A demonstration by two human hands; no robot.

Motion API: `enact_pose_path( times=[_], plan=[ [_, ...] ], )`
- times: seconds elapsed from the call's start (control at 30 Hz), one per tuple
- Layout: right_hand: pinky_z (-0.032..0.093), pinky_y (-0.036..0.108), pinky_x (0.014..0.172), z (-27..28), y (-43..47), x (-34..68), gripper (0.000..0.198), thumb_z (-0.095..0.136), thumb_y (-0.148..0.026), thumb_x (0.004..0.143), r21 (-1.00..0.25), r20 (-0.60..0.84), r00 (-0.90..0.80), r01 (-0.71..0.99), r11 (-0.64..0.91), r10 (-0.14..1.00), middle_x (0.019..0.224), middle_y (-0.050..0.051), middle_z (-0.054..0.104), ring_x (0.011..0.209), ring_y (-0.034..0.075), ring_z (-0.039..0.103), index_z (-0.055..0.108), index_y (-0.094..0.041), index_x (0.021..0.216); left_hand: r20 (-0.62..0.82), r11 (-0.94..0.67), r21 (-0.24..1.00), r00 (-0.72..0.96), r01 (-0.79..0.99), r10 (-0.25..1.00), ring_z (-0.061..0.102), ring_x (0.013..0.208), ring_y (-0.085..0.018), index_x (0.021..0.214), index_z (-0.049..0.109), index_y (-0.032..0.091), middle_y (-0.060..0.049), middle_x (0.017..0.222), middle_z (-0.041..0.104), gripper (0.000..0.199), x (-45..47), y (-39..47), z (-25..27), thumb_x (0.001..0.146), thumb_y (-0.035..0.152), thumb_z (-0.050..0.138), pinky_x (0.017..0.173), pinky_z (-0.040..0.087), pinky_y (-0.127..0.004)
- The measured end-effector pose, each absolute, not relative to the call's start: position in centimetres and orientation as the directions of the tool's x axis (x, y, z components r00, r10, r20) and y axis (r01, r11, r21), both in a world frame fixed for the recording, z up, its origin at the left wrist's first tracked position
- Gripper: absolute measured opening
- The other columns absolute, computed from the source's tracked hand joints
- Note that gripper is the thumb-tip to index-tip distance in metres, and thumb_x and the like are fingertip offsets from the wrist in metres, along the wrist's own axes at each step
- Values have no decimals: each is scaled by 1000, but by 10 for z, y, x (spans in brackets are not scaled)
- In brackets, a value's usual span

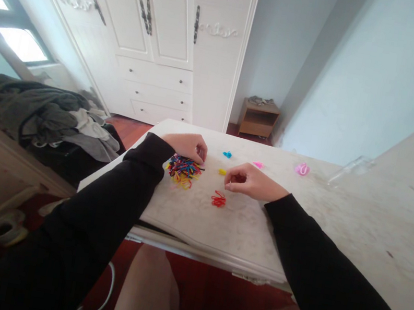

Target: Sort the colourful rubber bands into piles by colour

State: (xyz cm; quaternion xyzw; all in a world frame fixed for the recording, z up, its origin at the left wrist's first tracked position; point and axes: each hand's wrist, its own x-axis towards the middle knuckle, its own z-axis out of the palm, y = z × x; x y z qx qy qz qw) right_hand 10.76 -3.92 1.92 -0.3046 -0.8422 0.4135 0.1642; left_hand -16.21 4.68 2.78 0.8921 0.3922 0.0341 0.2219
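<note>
My left hand (191, 147) rests at the far edge of a mixed pile of small coloured rubber bands (184, 170). Its fingers are curled and pressed together at the pile; what they pinch is too small to make out. Over the table to the right hovers my right hand (252, 181), thumb and fingers closed together, with any held item hidden. A small yellow bunch (222, 172) lies just left of those fingertips. Nearer me is a loose group of red rubber bands (218, 199). Blue bands (227, 154) and pink bands (258, 164) sit farther back.
The pale table top (189, 215) carries a light purple looped item (302, 169) and a clear plastic object (351, 168) at right. Left of the table is a heap of clothes (35, 110). A white wardrobe (216, 72) and a small wooden cabinet (259, 119) stand beyond.
</note>
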Motion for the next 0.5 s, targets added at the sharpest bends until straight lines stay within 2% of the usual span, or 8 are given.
enact_pose_path(
  times=[0.13, 0.27, 0.5],
  plan=[
    [28, 28, 56, 17, -39, 107, 15, 64, -28, 81, -794, 36, -761, 372, 481, 648, 58, -6, 46, 56, 9, 38, 66, -16, 73, -75, -608, 438, 700, 663, 710, 64, 68, -14, 80, 82, 19, -1, 74, 77, 14, -161, 45, 30, 74, 28, 72, 65, 45, -23],
    [26, 27, 56, 16, -40, 106, 13, 64, -27, 80, -792, 40, -752, 378, 479, 658, 56, -7, 44, 56, 9, 37, 67, -15, 74, -99, -600, 451, 705, 661, 702, 66, 72, -15, 84, 81, 18, -3, 79, 77, 23, -158, 42, 31, 71, 36, 78, 68, 46, -23],
    [25, 28, 56, 16, -40, 105, 19, 66, -32, 82, -787, 39, -748, 386, 482, 663, 55, -6, 43, 55, 9, 36, 68, -15, 73, -97, -606, 386, 683, 696, 724, 62, 69, -14, 79, 81, 18, -1, 72, 74, 17, -157, 40, 30, 72, 31, 73, 67, 43, -24]
  ],
)
